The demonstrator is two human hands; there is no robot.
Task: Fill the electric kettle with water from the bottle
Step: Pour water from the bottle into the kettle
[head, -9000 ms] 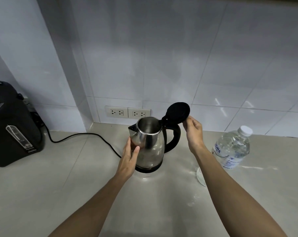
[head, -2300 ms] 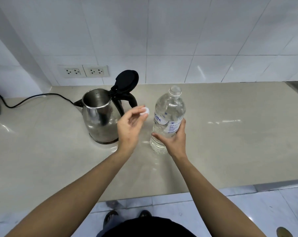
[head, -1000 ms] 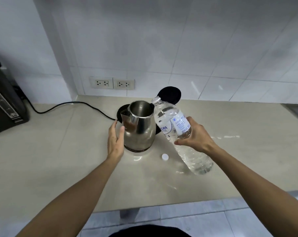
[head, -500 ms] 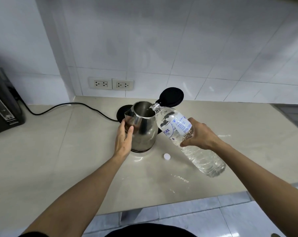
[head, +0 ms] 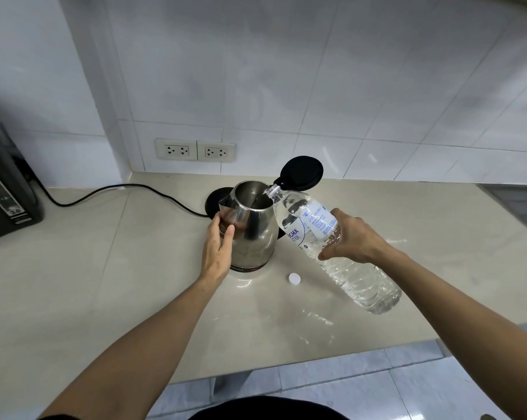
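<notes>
Fig.: pouring stage, head view, near to far.

Near desk edge: both forearms reaching in over it. Bottle cap, white, lying loose on desk just in front of kettle, apart from both hands.

Mid-desk, R side: right hand wrapped round label area of clear water bottle; bottle tilted, base toward near-right and raised off desk, open neck at kettle rim.

Mid-desk, centre: left hand w/ fingers spread flat against L wall of steel kettle, bracing, not closed round it. Kettle upright, lid hinged up, black. Water stream not discernible.

Behind kettle: round black base w/ cord running toward far-left corner. Black appliance at L edge. Twin wall sockets above far edge, on white tile.
</notes>
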